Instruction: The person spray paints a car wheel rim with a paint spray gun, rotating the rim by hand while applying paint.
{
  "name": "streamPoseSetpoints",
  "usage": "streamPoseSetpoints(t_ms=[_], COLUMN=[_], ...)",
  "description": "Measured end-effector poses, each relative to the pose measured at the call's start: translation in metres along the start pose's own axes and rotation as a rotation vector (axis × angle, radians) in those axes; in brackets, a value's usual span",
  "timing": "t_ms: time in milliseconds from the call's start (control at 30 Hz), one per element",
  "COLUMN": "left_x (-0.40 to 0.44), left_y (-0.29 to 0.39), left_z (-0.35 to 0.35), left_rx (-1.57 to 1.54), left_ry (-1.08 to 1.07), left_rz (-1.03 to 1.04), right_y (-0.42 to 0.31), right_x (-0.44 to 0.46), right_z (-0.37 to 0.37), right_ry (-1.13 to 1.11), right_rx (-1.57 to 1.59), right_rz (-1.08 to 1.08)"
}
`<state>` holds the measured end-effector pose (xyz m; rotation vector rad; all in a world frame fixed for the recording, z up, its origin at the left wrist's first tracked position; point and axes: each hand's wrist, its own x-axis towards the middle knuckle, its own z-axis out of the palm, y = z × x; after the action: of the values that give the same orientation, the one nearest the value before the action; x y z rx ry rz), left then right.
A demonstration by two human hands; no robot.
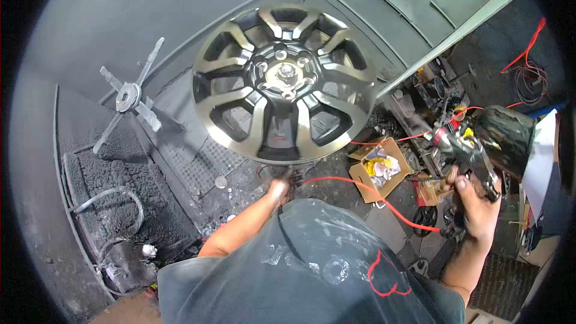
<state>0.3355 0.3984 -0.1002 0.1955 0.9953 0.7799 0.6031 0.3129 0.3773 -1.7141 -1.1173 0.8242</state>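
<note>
A black wheel rim with bright machined spokes (pixel 306 123) is mounted in front of me, its outer edge blurred. My right hand (pixel 477 204) is wrapped around a spray gun (pixel 474 159), held up to the right of the rim and apart from it. A red air hose (pixel 396 210) runs up to the gun's handle. Just below the rim's lower edge is my left hand (pixel 280 190). Its fingers are blurred and partly hidden against something dark, so what it touches or holds I cannot make out. The hose passes close to it.
At the left stands a grey, paint-coated stand with several arms (pixel 127 97). An opened cardboard box (pixel 384 183) sits on the floor at right, beside cluttered shelving. A dark bucket-like container (pixel 507 135) is behind the gun. Grey booth walls (pixel 180 0) enclose the back.
</note>
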Motion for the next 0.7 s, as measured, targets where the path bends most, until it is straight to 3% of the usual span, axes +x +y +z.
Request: streamPoseSetpoints(t_ms=[33, 300, 367, 400, 533, 700], left_x=[-0.002, -0.013, -0.022, -0.011, -0.028, -0.021], left_y=[0.002, 0.026, 0.037, 0.032, 0.052, 0.037], left_z=[0.003, -0.013, -0.009, -0.025, -0.013, -0.015], left_rx=[0.112, 0.051, -0.118, -0.083, 0.008, 0.034], left_ry=[-0.152, -0.035, -0.07, -0.081, 0.021, 0.042], left_rz=[-0.069, -0.114, -0.089, -0.015, 0.044, 0.033], right_y=[0.004, 0.007, 0.016, 0.018, 0.035, 0.045], right_x=[0.003, -0.026, -0.03, -0.027, -0.024, -0.051], right_z=[-0.005, -0.013, -0.019, -0.02, -0.042, -0.04], right_ry=[0.034, -0.161, -0.043, 0.013, 0.128, 0.02], right_rx=[-0.049, 0.125, 0.095, 0.043, -0.067, 0.114], right_rz=[0.03, 0.107, 0.071, 0.021, 0.152, 0.154])
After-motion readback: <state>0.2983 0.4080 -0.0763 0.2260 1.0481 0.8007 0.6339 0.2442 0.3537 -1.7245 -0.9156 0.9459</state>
